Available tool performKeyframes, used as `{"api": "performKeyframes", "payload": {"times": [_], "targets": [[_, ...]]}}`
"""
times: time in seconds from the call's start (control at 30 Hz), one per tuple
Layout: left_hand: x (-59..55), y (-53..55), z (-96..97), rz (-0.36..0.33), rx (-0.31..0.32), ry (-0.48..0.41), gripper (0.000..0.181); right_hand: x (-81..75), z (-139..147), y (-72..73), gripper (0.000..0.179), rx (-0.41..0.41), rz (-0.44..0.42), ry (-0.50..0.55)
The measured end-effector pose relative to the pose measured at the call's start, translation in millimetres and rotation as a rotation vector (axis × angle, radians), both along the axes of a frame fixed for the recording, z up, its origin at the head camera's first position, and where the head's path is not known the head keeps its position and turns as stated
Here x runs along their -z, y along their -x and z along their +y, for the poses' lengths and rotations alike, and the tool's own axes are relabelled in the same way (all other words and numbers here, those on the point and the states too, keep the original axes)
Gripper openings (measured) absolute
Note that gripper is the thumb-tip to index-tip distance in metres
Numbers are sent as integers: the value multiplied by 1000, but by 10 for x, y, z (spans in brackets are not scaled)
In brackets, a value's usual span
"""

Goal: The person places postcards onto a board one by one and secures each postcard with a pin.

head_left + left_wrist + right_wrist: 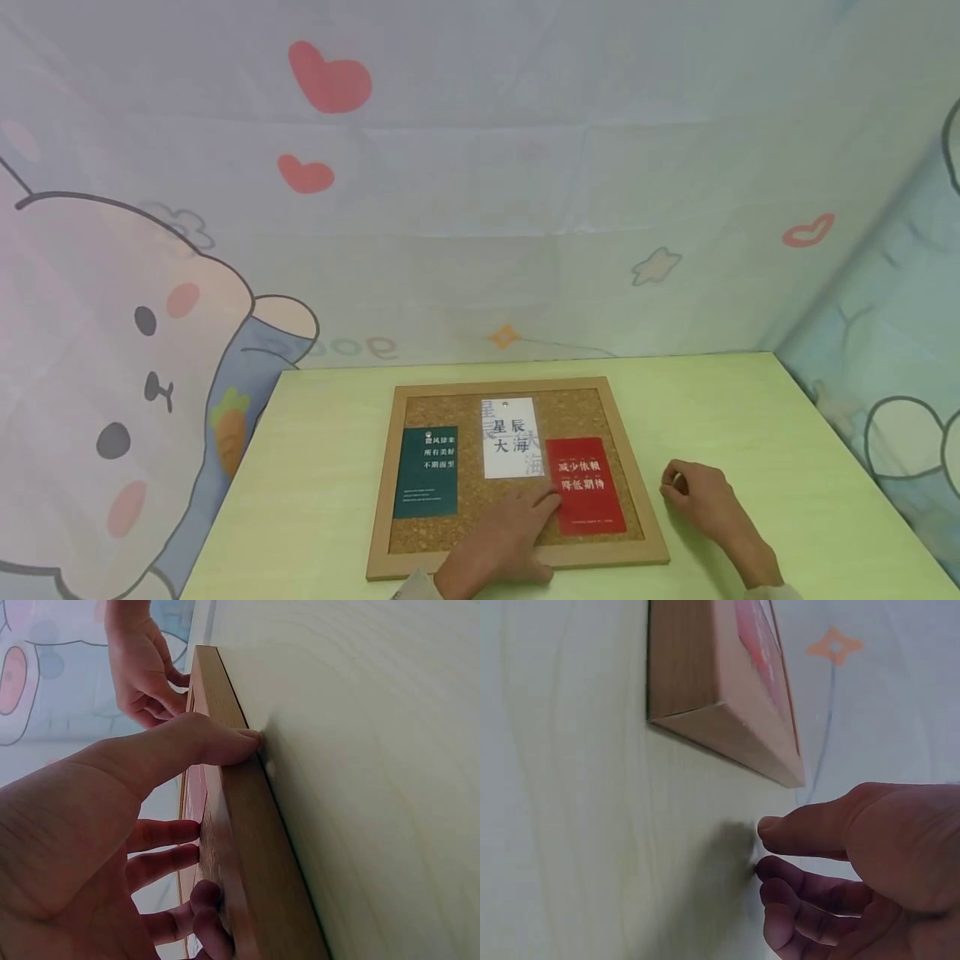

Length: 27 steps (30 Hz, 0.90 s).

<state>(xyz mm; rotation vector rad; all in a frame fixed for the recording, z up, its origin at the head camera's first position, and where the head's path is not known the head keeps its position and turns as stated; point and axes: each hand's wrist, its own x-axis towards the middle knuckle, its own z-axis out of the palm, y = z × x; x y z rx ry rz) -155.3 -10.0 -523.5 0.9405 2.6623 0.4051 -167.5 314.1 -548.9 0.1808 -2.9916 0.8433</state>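
A wood-framed cork board (468,533) lies on the table with three printed cards on it. The red card (588,512) is at its right, the white card (510,462) at top middle and the dark green card (427,487) at the left. My left hand (506,533) rests over the board's front edge, thumb against the frame (255,817), fingertips on the cork and at the red card's left edge. Just right of the board, my right hand (697,496) pinches a tiny clear object, apparently a push pin (754,846), between thumb and forefinger, low over the tabletop.
Small pins hold the white and green cards near their tops; none shows on the red card. The pale wooden table (300,467) reaches back to a printed cloth backdrop (480,275), with another cloth side (900,350) at the right.
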Motion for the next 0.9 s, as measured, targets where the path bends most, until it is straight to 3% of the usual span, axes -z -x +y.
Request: {"api": "performKeyframes", "payload": {"times": [0.17,0.4,0.6,0.9], "targets": [[7,1,5,2,-4,1,94,-50,-54,51,18,-20,20,0],[38,13,10,17,4,6,95,-180,-174,150,21,-28,16,80],[51,18,14,4,-5,-1,95,-264,-336,255,11,-57,17,140],[37,15,19,-6,-12,2,94,-304,-614,415,5,-27,-9,205]]}}
